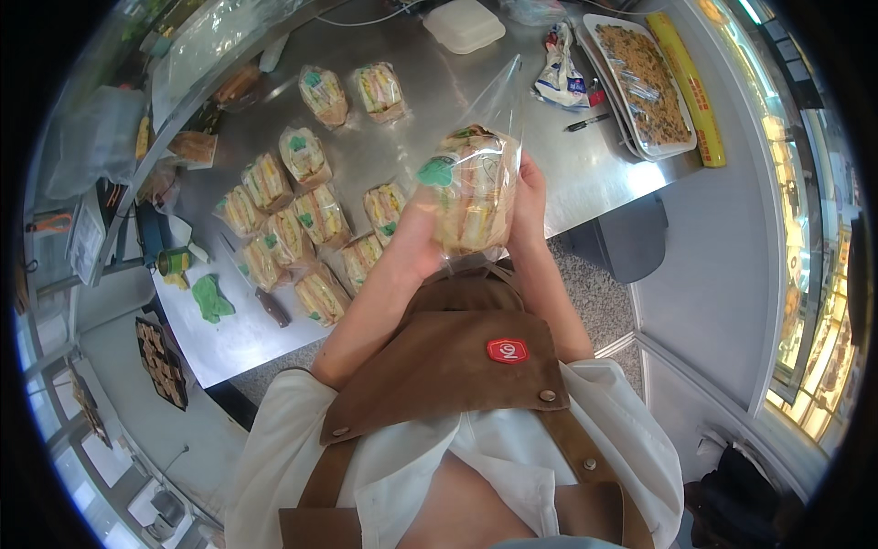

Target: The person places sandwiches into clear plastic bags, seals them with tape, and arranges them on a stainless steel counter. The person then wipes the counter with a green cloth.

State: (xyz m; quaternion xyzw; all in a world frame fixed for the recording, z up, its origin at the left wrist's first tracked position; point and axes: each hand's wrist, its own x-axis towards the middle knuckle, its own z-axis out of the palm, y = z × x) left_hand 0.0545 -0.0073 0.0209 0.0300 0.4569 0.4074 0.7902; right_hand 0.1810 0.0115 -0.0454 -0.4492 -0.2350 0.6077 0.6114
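Between my two hands I hold a cut sandwich in brown paper, inside a clear plastic bag whose loose top stands up in a point. A green label sits on the bag's left side. My left hand grips its left side, and my right hand its right; some fingers are hidden behind the bag. To the left, several wrapped sandwiches stand grouped on the steel table. Two more bagged sandwiches are farther back.
A tray of crumb-topped food lies at the right beside a yellow box. Near it are a black marker and a crumpled plastic packet. A knife, a green cloth and a can lie left. A white clamshell container is behind.
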